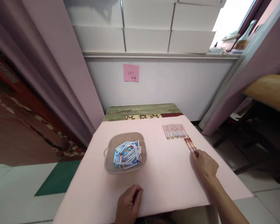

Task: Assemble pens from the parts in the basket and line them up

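My right hand (pixel 205 164) is at the right side of the table, its fingers pinched on the near end of a slim pen lying with a few brown-ended pens (pixel 190 144). Just beyond them lies a neat side-by-side row of pale, printed pens (pixel 175 131). My left hand (pixel 129 203) rests near the front edge, fingers curled closed, with nothing visible in it. Ahead of it stands a translucent plastic tub (pixel 109 166) with a side handle. Inside are many loose blue, white and lilac pen barrels (pixel 130 154) and small blue parts.
A pale pink cloth (pixel 163 183) covers most of the table, with a patterned green surface (pixel 140 109) showing at the far end. A pink note (pixel 131 73) is stuck on the wall behind. Curtains hang on both sides, and wooden furniture (pixel 270 91) stands to the right.
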Tool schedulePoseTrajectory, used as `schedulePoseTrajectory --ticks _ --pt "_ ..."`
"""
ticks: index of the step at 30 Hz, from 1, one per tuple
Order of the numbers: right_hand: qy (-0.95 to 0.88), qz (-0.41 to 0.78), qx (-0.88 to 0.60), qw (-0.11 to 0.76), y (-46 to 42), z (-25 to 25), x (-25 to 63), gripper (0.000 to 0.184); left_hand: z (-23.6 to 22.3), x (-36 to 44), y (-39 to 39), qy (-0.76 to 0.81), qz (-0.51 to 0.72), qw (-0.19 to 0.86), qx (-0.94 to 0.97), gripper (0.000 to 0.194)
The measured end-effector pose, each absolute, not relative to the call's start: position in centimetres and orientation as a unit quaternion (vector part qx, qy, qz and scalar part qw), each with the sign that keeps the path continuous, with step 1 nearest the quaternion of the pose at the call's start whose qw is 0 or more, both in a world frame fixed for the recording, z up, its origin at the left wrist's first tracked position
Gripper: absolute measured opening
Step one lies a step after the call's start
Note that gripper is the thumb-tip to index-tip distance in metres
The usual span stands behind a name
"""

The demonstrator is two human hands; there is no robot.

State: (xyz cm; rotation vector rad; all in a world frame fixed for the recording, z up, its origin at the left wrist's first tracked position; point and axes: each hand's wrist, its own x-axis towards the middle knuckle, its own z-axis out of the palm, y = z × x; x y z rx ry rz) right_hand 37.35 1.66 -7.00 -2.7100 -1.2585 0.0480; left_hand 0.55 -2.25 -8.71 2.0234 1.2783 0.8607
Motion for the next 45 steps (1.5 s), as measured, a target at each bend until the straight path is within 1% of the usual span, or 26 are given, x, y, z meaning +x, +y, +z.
schedulePoseTrajectory --ticks 6,15,23,25,27,29,32,35,38,40,42,44,45 --pt "-0.417 -0.013 -0.905 0.086 1.7 -7.2 37.3 0.036 -8.5 0.6 -2.3 0.479 0.329 0.294 0.759 0.016" --pt "-0.426 -0.033 -0.900 0.085 1.4 -7.3 37.1 0.036 -8.0 0.9 -2.5 0.495 0.319 0.282 0.758 0.017" --pt "-0.440 -0.023 -0.894 0.087 1.1 -7.5 37.6 0.038 -7.7 1.0 -2.9 0.508 0.320 0.284 0.747 0.018" --pt "-0.441 -0.026 -0.892 0.100 1.0 -7.1 37.4 0.038 -7.7 1.0 -3.0 0.511 0.322 0.290 0.742 0.018" --pt "-0.442 -0.024 -0.888 0.127 0.9 -6.7 36.8 0.037 -7.5 1.0 -3.0 0.512 0.325 0.302 0.736 0.018" --pt "-0.445 0.005 -0.879 0.171 0.9 -6.4 35.6 0.036 -7.4 0.9 -2.9 0.512 0.329 0.319 0.727 0.019" --pt "-0.468 0.114 -0.828 0.286 1.2 -6.5 32.6 0.036 -7.1 1.0 -2.8 0.517 0.333 0.348 0.708 0.022" --pt "-0.481 0.274 -0.728 0.405 2.2 -7.0 28.4 0.040 -7.0 1.2 -2.8 0.525 0.338 0.386 0.679 0.025" --pt "-0.464 0.371 -0.662 0.458 3.8 -7.6 24.3 0.044 -6.2 1.3 -2.5 0.530 0.349 0.424 0.646 0.027" --pt "-0.454 0.389 -0.633 0.492 4.8 -8.0 22.3 0.045 -4.8 0.8 -1.6 0.539 0.362 0.432 0.626 0.027" --pt "-0.445 0.400 -0.612 0.516 5.4 -8.5 20.9 0.045 -2.7 -0.5 0.2 0.557 0.392 0.402 0.612 0.024" --pt "-0.442 0.402 -0.605 0.526 5.7 -8.9 20.2 0.044 -0.3 -2.1 2.9 0.578 0.415 0.342 0.613 0.021" --pt "-0.445 0.399 -0.606 0.525 5.6 -9.1 20.0 0.043 0.8 -2.9 4.3 0.602 0.406 0.301 0.619 0.021"
